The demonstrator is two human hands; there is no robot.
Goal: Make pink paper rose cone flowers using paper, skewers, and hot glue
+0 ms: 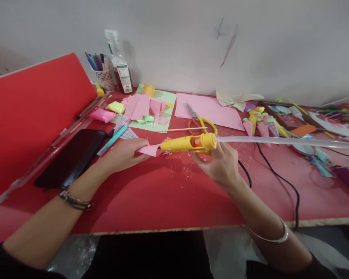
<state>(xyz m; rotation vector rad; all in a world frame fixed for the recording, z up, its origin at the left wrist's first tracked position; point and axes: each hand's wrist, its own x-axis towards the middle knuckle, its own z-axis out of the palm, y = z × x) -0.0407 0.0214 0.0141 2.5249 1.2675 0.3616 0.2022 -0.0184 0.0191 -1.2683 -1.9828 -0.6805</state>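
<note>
My left hand (130, 155) pinches a small pink paper cone (150, 150) whose open end faces right. In my right hand (221, 162) is a yellow hot glue gun (177, 144), its handle mostly hidden behind my fingers. The gun lies level, and its nozzle is at the mouth of the cone; whether it touches the paper I cannot tell. A long clear glue stick (279, 142) runs out of the gun's back toward the right edge. Scissors with yellow handles (206, 124) and a thin wooden stick (183, 129) lie just behind the gun.
A black phone (71, 159) and a blue glue stick or pen (113, 139) lie left. Behind stand a bottle (122, 69) and a pen cup (104, 79). Pink paper sheets (209, 110) lie at the back, finished small cones (261, 124) to the right. A black cord (282, 182) crosses the table.
</note>
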